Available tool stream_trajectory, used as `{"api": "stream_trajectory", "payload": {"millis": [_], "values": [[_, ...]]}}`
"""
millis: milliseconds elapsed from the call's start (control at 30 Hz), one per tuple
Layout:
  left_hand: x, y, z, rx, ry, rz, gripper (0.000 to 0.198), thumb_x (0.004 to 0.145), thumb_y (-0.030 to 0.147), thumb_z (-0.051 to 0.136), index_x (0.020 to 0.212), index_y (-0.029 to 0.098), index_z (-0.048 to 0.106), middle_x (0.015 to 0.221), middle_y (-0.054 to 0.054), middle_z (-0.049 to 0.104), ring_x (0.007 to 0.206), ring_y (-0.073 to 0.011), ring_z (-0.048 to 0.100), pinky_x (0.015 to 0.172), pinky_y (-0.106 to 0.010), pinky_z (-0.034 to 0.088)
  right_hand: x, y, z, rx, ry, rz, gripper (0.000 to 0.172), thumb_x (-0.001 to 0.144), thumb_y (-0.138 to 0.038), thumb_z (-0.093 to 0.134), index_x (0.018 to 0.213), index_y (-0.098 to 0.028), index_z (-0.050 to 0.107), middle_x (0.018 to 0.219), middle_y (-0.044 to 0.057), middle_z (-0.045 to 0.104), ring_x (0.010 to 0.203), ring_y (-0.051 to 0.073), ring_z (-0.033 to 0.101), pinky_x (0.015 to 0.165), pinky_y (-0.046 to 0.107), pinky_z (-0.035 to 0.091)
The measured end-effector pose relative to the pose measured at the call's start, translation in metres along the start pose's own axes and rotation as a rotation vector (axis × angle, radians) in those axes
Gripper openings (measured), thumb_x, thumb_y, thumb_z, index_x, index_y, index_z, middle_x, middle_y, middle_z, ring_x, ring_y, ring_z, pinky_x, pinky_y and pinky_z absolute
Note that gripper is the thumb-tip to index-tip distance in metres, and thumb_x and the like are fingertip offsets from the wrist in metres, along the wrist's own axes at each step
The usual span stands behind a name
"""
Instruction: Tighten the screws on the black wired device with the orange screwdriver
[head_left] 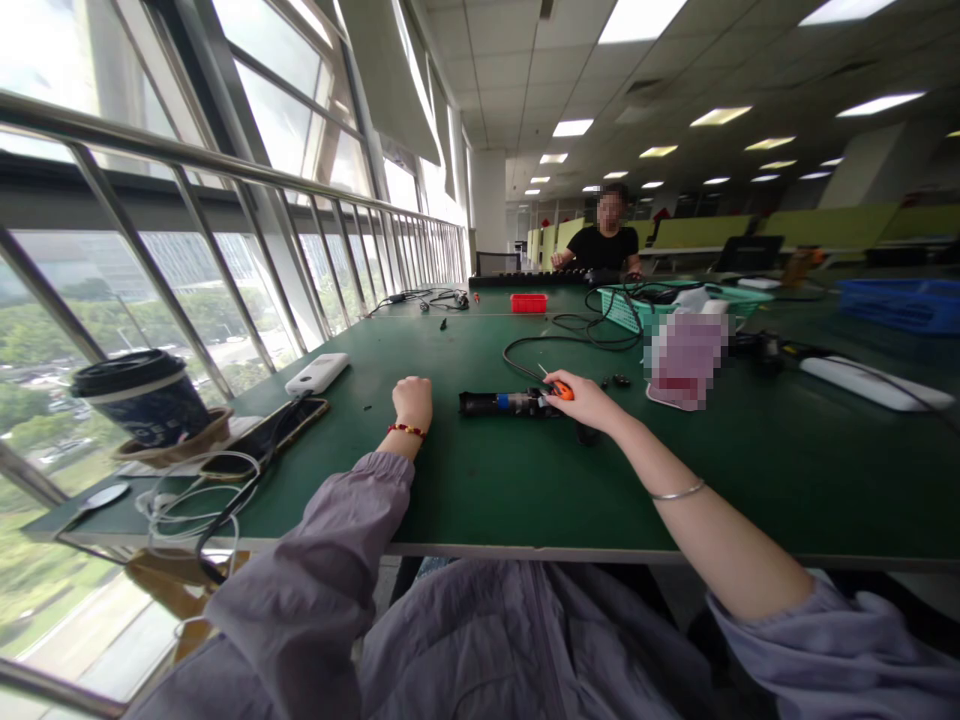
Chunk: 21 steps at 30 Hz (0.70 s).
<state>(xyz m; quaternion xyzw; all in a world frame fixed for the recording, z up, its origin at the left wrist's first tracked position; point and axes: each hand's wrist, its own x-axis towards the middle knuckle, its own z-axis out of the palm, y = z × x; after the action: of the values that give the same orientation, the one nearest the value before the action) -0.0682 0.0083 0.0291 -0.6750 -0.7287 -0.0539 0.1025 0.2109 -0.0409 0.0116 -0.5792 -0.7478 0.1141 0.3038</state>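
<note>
My right hand (585,402) is closed around the orange handle of a screwdriver (561,390), whose thin shaft points up and to the left. Directly beneath that hand, a black tube-shaped device (480,403) with a blue band lies on its side on the green table (480,500). The hand covers part of its right end, so I cannot tell whether the fingers touch it. To the left of the device, my left hand (412,402) rests on the table as a fist. Its fingers are curled out of sight, and anything inside is hidden.
A lidded paper cup (142,400), a phone (266,440), a white power bank (318,374) and cables lie left. Small black parts (621,381) lie right of the device. Beyond are a red tray (529,303) and a green basket (621,308). A person (604,245) sits opposite.
</note>
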Motion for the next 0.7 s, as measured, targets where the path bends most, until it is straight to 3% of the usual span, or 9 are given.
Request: {"api": "stream_trajectory", "payload": {"millis": [167,367,567,700], "values": [[-0.003,0.003,-0.004,0.04,0.043,-0.042,0.041,0.086,-0.003,0.032,0.107,0.004,0.066,0.106,-0.021,0.062,0.105,-0.0284,0.059,0.08,-0.035,0.051,-0.001,-0.001,0.0,-0.001,-0.001,-0.014,0.036,0.075,-0.032,0.061,0.109,-0.022,0.056,0.094,0.004,0.064,0.082,0.017,0.059,0.074,0.027,0.044],[-0.01,0.014,-0.014,0.023,0.197,0.074,0.034,0.086,0.002,0.037,0.102,0.008,0.066,0.11,-0.017,0.057,0.104,-0.0257,0.056,0.074,-0.03,0.052,0.0,-0.004,0.001,-0.014,-0.003,-0.033,0.034,0.075,-0.033,0.061,0.107,-0.022,0.057,0.09,0.003,0.063,0.077,0.016,0.058,0.071,0.027,0.043],[-0.02,0.048,-0.018,-0.345,0.432,0.228,0.027,0.091,0.016,0.042,0.102,0.019,0.067,0.104,-0.009,0.062,0.101,-0.0203,0.057,0.079,-0.026,0.048,0.001,-0.004,0.003,-0.005,0.001,-0.035,0.035,0.076,-0.035,0.06,0.108,-0.022,0.057,0.089,0.003,0.063,0.076,0.016,0.058,0.07,0.027,0.044],[-0.03,0.081,-0.017,-0.645,0.441,0.368,0.02,0.088,0.02,0.051,0.096,0.021,0.07,0.098,-0.003,0.067,0.094,-0.0168,0.06,0.081,-0.024,0.047,0.004,0.0,0.008,0.053,0.04,-0.055,0.039,0.072,-0.033,0.063,0.108,-0.02,0.056,0.093,0.004,0.064,0.081,0.017,0.059,0.074,0.029,0.046]]}}
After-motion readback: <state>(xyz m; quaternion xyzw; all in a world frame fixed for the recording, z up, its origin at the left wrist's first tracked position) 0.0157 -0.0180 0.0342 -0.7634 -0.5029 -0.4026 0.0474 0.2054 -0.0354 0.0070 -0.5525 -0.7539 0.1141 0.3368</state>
